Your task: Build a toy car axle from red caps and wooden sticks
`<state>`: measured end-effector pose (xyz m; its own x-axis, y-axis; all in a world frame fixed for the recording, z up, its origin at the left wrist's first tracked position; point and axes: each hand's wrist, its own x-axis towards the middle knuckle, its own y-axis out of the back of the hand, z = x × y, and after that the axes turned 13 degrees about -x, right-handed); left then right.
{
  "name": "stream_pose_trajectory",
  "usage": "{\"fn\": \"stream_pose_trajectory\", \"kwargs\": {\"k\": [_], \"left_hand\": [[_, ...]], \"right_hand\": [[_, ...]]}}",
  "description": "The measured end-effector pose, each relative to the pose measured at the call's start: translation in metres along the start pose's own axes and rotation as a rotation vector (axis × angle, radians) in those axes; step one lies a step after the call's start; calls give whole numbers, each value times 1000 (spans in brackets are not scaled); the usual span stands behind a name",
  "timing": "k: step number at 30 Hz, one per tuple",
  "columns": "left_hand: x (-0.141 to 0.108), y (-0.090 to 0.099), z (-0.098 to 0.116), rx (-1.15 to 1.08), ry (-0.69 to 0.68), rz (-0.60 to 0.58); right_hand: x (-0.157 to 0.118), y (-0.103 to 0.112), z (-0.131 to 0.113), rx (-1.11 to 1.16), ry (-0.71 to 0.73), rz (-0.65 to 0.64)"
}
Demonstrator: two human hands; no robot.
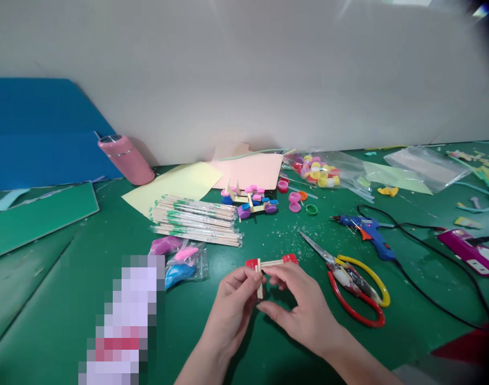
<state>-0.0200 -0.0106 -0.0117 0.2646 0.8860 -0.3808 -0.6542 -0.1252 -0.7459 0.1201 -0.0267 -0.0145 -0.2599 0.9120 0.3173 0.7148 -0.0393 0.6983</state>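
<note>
My left hand (238,299) pinches short pale wooden sticks (259,286), held upright. Just behind them is a small piece made of a pale stick with red caps (290,259) at both ends, partly hidden by my fingers. My right hand (298,302) is close on the right, thumb and fingers apart around the sticks, its index fingertip near the stick with red caps. Whether that fingertip touches it is hard to tell. Scissors (348,278) with red and yellow handles lie to the right of my right hand.
Bundled wooden sticks (196,222), small bags of clay (184,262) and small wheeled models (252,203) lie beyond my hands. A blue glue gun (368,232) with a black cord is at the right. A pink bottle (127,160) leans at the back left.
</note>
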Motion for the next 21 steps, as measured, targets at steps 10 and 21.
{"fn": "stream_pose_trajectory", "kwargs": {"k": [10, 21], "left_hand": [[0, -1, -1, -7, -3, -30], [-1, 1, -1, 10, 9, -30]], "right_hand": [[2, 0, 2, 0, 21, 4], [-1, -4, 4, 36, 9, 10]]}}
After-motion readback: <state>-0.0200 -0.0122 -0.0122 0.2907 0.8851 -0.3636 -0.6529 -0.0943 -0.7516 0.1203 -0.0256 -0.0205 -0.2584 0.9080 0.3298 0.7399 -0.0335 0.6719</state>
